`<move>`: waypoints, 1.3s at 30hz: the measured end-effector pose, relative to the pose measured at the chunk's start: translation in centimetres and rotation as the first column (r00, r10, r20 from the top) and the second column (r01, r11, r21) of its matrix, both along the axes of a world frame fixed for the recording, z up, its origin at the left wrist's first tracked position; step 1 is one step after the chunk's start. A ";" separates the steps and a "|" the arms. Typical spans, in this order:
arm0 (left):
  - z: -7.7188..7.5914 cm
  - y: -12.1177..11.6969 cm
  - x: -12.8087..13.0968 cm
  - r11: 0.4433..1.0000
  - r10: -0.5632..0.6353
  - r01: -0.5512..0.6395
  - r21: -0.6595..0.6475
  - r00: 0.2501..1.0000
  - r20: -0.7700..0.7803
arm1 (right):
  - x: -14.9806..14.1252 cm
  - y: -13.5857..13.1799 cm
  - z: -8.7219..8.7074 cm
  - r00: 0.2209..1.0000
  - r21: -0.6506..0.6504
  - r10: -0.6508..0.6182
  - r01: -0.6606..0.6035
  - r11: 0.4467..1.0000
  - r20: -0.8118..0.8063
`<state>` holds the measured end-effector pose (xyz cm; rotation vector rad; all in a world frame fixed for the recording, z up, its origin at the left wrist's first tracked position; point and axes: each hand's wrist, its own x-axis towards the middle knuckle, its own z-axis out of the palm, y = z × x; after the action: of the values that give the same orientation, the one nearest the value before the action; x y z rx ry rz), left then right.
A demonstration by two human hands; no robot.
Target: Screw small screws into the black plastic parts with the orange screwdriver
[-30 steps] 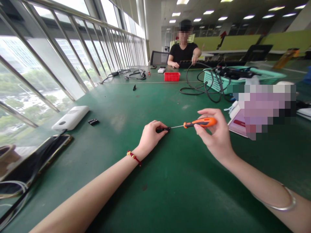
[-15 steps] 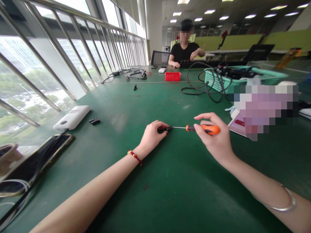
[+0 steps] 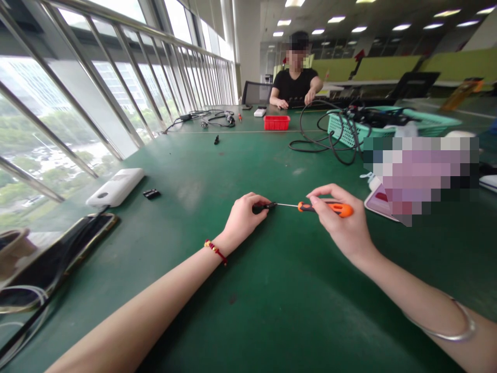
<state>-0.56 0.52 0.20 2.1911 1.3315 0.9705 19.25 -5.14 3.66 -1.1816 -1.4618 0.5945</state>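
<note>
A black part (image 3: pixel 271 205), nearer than the red box (image 3: pixel 276 123), is pinched in the left hand (image 3: pixel 245 215). The right hand (image 3: pixel 345 225) grips a screwdriver (image 3: pixel 342 209), its tip at the part: seemingly screwing; any next turn needs alignment.

We see a small red rectangular plastic bin (image 3: pixel 276 123) on the glossy green tabletop (image 3: pixel 209 166). Right of the bin we find a turquoise perforated plastic basket (image 3: pixel 435 123) and looping black cables (image 3: pixel 310 150); behind the bin, a person in a black top (image 3: pixel 293 83); nearer us, to its left, a white oblong device (image 3: pixel 118 185).
</note>
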 end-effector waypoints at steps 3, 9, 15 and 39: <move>-0.1 0.1 -0.1 1.000 -0.005 0.005 -0.007 1.000 0.003 | 0.2 0.2 -0.3 1.000 0.036 -0.002 0.003 0.999 -0.019; 0.1 -0.1 0.0 1.000 0.007 -0.007 -0.026 1.000 0.002 | 0.1 0.5 -0.6 0.998 0.138 -0.043 0.048 0.989 -0.041; 0.2 -0.2 0.1 0.999 0.009 -0.009 -0.036 1.000 -0.004 | 0.0 0.0 -0.1 0.999 0.026 -0.015 0.014 1.000 0.032; -0.1 -0.5 0.2 1.000 0.014 -0.013 0.018 0.999 -0.050 | -1.1 0.2 -2.8 0.442 0.037 0.134 -0.356 0.934 0.887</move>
<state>-0.32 0.00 0.08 2.2356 1.3664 0.9415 18.16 -4.98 0.87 -1.1318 -2.5614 -0.0838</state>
